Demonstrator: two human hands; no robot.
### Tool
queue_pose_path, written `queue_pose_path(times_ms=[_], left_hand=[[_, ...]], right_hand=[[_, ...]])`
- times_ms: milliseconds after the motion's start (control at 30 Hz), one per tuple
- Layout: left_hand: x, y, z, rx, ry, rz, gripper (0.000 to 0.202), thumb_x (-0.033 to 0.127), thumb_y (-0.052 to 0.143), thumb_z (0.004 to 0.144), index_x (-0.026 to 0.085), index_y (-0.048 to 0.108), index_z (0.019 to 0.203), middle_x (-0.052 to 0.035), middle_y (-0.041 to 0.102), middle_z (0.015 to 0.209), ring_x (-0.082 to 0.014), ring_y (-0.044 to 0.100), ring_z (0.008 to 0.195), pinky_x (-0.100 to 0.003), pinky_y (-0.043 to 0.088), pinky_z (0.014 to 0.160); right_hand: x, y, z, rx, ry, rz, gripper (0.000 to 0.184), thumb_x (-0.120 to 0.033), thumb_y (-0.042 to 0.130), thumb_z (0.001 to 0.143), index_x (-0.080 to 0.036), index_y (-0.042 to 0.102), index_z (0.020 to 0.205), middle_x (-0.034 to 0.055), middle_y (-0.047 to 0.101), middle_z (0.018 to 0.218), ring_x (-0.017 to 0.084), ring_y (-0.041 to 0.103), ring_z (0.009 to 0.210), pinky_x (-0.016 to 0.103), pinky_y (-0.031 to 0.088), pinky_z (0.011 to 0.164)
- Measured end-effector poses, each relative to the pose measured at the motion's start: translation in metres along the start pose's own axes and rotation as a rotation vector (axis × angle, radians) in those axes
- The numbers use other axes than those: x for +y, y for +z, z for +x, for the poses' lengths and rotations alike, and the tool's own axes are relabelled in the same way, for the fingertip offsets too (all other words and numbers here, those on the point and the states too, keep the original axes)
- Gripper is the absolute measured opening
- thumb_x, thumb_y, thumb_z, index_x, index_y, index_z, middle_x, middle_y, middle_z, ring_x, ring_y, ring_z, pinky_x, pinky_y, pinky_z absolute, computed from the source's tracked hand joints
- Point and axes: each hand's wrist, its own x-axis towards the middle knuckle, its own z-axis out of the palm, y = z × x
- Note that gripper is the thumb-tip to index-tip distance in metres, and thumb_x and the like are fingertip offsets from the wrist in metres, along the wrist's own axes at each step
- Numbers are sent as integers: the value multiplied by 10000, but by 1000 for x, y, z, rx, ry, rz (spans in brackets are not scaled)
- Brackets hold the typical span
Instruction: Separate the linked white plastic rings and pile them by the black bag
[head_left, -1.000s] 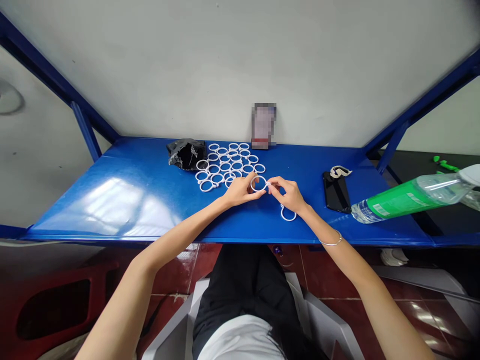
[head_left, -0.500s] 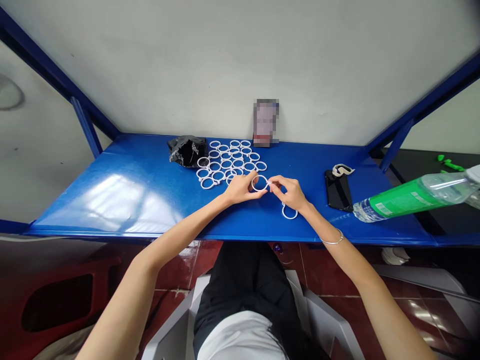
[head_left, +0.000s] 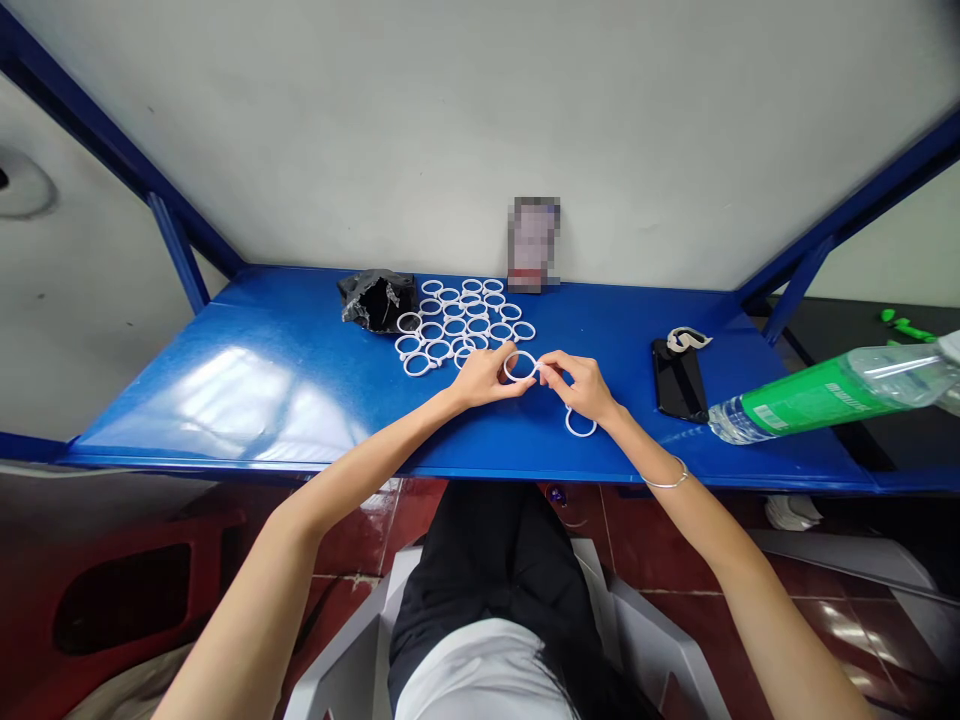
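Note:
A thin white ring (head_left: 520, 352) with a small tab on its right side is held between both hands above the blue table. My left hand (head_left: 480, 378) is closed on the ring's left side, thumb below and fingers above. At the right, my right hand (head_left: 583, 386) pinches the small tab, whose detail the fingertips hide. A second white ring (head_left: 581, 437) lies on the table just below my right hand, which covers part of its upper side. Behind my left hand spreads a cluster of several similar white rings (head_left: 454, 318), some overlapping.
A torn black plastic bag (head_left: 375, 300) sits left of the cluster. A pixelated upright object (head_left: 532, 245) leans on the wall. To the right are a black phone (head_left: 679, 382), a beige strap-like item (head_left: 686, 340) and a tilted green-labelled bottle (head_left: 825, 393) on the blue table (head_left: 300, 390).
Both hands keep the same hold on the ring, with hardly any visible movement. The whole view has shifted very slightly.

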Motion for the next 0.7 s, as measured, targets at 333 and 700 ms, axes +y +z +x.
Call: queue_pose_path(times_ms=[333, 700], left_hand=[[0, 1, -1, -4, 3, -26, 370, 514, 582, 789, 201, 395, 728, 62, 483, 537, -77, 441, 452, -205, 339, 499], [1, 0, -1, -14, 0, 10, 368, 519, 564, 789, 206, 376, 740, 66, 481, 548, -80, 455, 458, -202, 340, 501]], right_hand=[[-1, 0, 0, -5, 0, 57, 151, -279, 480, 972, -208, 590, 896, -25, 655, 677, 111, 611, 562, 235, 471, 594], [-1, 1, -1, 0, 5, 62, 187, -309, 465, 978, -213, 599, 891, -18, 657, 670, 119, 620, 565, 243, 490, 593]])
